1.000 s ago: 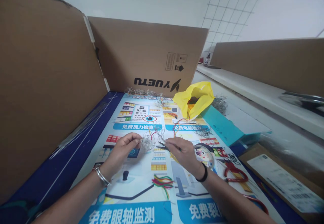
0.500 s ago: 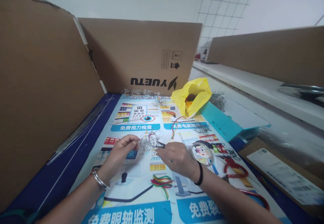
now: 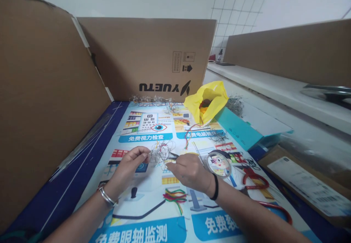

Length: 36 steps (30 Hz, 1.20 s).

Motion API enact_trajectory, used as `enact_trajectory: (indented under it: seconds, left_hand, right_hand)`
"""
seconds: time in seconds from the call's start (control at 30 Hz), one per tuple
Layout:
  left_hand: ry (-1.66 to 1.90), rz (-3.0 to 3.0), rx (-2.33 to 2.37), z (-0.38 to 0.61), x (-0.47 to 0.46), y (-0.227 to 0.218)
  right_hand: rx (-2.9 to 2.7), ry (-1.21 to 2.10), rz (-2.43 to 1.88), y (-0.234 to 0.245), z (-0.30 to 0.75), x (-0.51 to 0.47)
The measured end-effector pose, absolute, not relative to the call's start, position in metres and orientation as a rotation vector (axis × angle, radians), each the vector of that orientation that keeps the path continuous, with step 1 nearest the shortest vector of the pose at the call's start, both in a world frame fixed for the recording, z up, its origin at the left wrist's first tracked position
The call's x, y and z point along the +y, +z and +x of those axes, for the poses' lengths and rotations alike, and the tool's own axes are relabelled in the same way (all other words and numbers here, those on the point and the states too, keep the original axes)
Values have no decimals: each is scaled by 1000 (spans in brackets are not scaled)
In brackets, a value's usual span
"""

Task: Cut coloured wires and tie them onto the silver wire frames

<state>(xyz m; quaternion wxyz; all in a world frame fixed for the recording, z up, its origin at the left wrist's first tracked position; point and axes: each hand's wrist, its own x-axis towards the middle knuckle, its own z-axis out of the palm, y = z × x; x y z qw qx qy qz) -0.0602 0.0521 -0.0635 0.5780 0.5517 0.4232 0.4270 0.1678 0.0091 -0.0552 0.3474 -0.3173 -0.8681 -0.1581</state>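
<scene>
Pinching, left hand [image 3: 131, 164]: thumb and fingers together at the left edge of a tangle of fine wire [image 3: 161, 153]; silver bangle [image 3: 106, 196] at the wrist. Right hand [image 3: 190, 169]: fingers curled around a slim dark-tipped tool [image 3: 173, 156], its tip at the tangle's right side; black band [image 3: 215, 187] at the wrist. Tangle: silvery, loosely looped, a red strand within, located between the two hands above a printed poster [image 3: 148, 213]; contact with the poster cannot be told.

Nearer the body: one bundle of red, green and yellow cords [image 3: 175, 196], lying on the poster. Right of the right hand: one round, clear-rimmed item [image 3: 229, 170]; farther right, red looped handles [image 3: 256, 187].

Beyond the hands: one yellow bag [image 3: 189, 104], mouth open, cords trailing out; a smaller wire clump [image 3: 218, 137] near it; more wire [image 3: 150, 99] along the poster's far edge. Beside the bag: one teal box [image 3: 238, 129]. Outermost: labelled parcel [image 3: 309, 184], right; upright cardboard panel [image 3: 145, 52], rear.
</scene>
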Motion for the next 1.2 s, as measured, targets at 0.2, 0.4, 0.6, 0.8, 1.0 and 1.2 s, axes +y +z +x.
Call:
enact_trajectory:
  seconds: [0.2,0.4,0.6,0.8,1.0,1.2]
  left_hand:
    - [986,1296,997,-60,51,-62]
    - [997,1275,991,-57,49,-57]
    - [1010,1275,980,-59,48,-57]
    - [1001,1277,928,-59,45,-53]
    - [1008,1305,893,-58,41,-43]
    - [1004,1305,897,-59,36,-35]
  right_hand:
    - [-2339,-477,-844,-56,169,10]
    - [-2333,-492,-826,-58,168,9]
    - [-2079,-47,-929,-55,166,10]
    - [-1516,629,-1237,-48,169,18]
    - [-1205,947,-1228,-52,173,27]
    - [-999,1218,-1135,-56,174,31]
